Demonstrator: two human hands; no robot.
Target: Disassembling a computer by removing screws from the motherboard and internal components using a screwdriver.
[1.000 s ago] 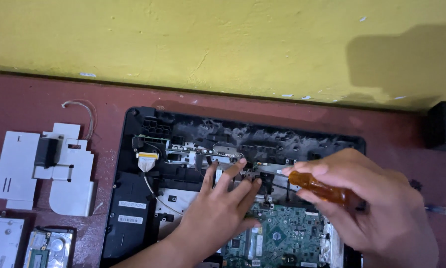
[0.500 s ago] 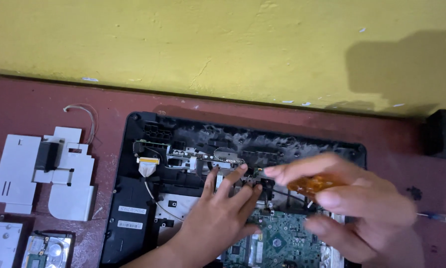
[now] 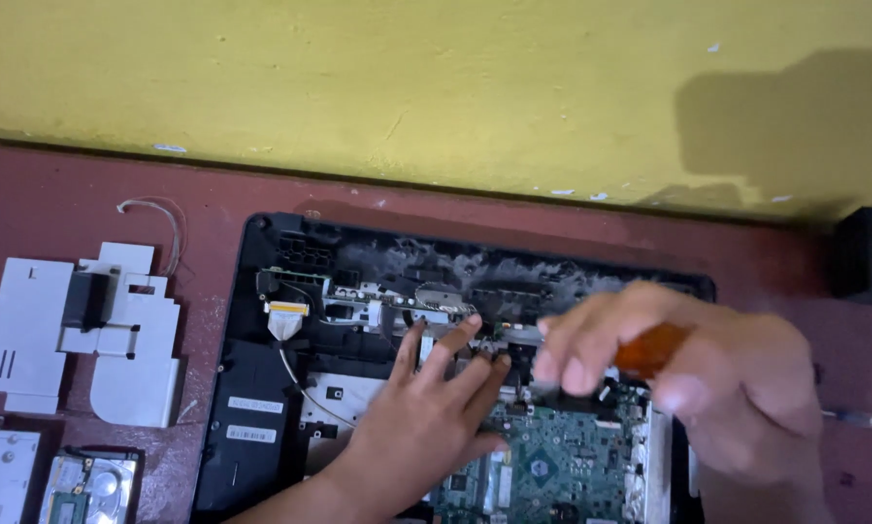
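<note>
While the left hand (image 3: 426,412) lies spread flat inside the opened laptop (image 3: 261,408) — steadying it, probably — the blurred right hand (image 3: 688,378) grips an orange-handled screwdriver (image 3: 649,347) over the green circuit board (image 3: 562,461).

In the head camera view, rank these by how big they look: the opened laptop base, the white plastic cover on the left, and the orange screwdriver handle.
1. Opened laptop base, largest.
2. White plastic cover.
3. Orange screwdriver handle, smallest, though the right hand hides much of it.
</note>
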